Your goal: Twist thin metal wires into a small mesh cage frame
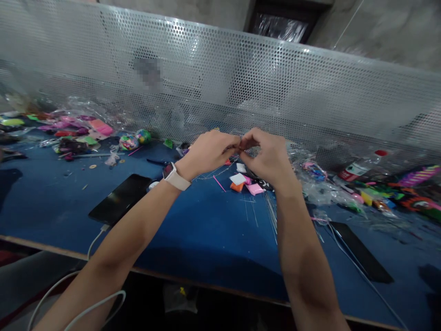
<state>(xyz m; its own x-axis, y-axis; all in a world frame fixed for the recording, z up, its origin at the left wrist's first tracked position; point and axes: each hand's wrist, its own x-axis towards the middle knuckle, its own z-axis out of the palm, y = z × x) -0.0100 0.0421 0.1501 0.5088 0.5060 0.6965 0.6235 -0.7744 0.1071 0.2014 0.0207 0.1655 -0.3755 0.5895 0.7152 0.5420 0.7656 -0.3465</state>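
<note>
Over the far middle of the blue table, my left hand (215, 151) and my right hand (263, 154) meet at the fingertips. Both are closed in a pinch. Whatever lies between the fingers is too small and too hidden to name. Below them on the table are small soft packets, among them a white packet (237, 179), an orange packet (236, 187) and a pink packet (255, 189). A bundle of thin wires (271, 214) runs beneath my right forearm. Left of the packets lies a thin pink stick (219, 184). My left wrist wears a watch (176, 176).
A perforated metal panel (206, 69) rises behind the table. On the left lies a black phone (120, 198) with a white cable; on the right, another dark phone (361, 252). Colourful packets and plastic wrap (82, 126) crowd both sides. A bottle (358, 169) leans at right.
</note>
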